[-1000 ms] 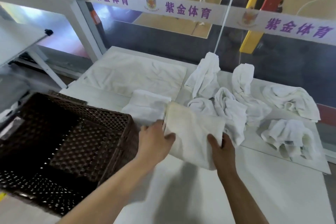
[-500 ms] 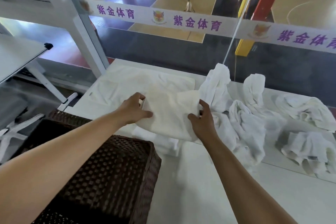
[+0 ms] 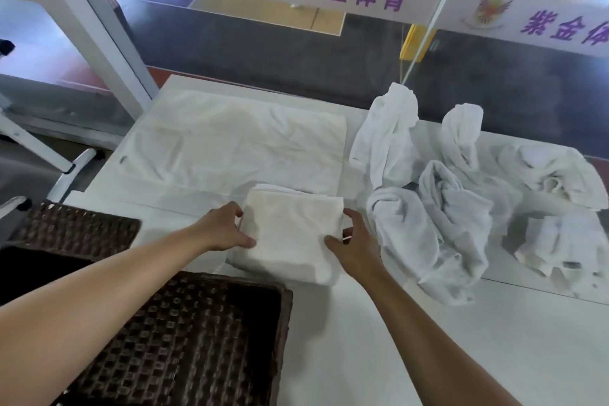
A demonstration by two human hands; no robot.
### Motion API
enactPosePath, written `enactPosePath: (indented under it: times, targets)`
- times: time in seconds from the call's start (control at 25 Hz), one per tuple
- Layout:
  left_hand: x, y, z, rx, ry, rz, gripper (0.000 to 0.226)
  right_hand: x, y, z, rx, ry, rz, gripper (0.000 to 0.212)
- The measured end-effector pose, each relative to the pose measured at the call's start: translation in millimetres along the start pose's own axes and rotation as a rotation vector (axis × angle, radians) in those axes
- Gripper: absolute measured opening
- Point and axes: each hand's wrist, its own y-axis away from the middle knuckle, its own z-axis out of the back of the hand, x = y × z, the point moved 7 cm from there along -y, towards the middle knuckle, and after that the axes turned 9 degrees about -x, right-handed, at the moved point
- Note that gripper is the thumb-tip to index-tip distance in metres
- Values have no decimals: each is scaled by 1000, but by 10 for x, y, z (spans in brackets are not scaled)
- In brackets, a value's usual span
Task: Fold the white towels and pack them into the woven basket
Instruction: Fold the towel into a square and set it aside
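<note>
Now both hands, left (image 3: pixel 224 228) and right (image 3: pixel 353 244), grip the folded towel (image 3: pixel 293 234), its long axis pointing away.

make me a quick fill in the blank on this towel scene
1. The woven basket stands nearest the ____ hand.
2. The left hand and right hand grip the folded towel, which lies outside the ____.
3. The crumpled towels lie to the folded towel's ____.
Missing words: left; basket; right.
</note>
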Motion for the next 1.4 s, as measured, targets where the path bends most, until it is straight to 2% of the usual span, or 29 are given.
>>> enactPosePath:
  times: [0.12, 0.24, 0.36, 0.52, 0.68, 0.76, 0.92, 0.96, 1.04, 1.12, 1.2, 1.28, 1.32, 1.4]
  targets:
    - [-257, -43, 163, -121, -231, -131, 92, 18, -170, 49, -56, -55, 17, 60]
    - [-840, 3, 276, -306, -270, -417, 64, 60, -460, 191, -116, -89, 25, 43]
    - [-1244, -81, 29, -286, -324, -564, 50, 81, -799, 255, -102, -71, 21, 32]
    - [-1262, -367, -441, -87, -407, -488, 50, 118, -1324, 117, -15, 143, 121, 27]
    - [-1215, -470, -534, -183, -377, -499, 50, 121, -1793, -201, 110, 640, 398, 48]
    - [-1220, -514, -527, -188, -366, -502, 50, 72, -1927, -378, 162, 800, 506, 53]
    - [-1253, -560, -539, -142, -383, -475, 47, 108, -2069, -551, 37, 841, 675, 20]
    - [-1257, -570, -531, -138, -378, -461, 45, 175, -2092, -567, -2, 830, 718, 15]
    - [-1293, -611, -438, -192, -294, -412, 41, 416, -2133, -475, -83, 655, 725, 9]
    - [-1408, -664, -216, -373, -144, -363, 39, 784, -2127, -272, -159, 432, 733, 5]
    - [-1568, -730, 49, -541, -34, -305, 57, 1218, -2027, -70, -166, 272, 756, 9]
    - [-1693, -807, 365, -704, 10, -226, 83, 1603, -1858, 60, -92, 212, 766, 16]
    - [-1730, -808, 555, -803, 39, -215, 87, 1761, -1755, 114, -66, 189, 783, 17]
    - [-1812, -748, 915, -930, 124, -337, 66, 2003, -1553, 286, -49, 105, 805, 12]
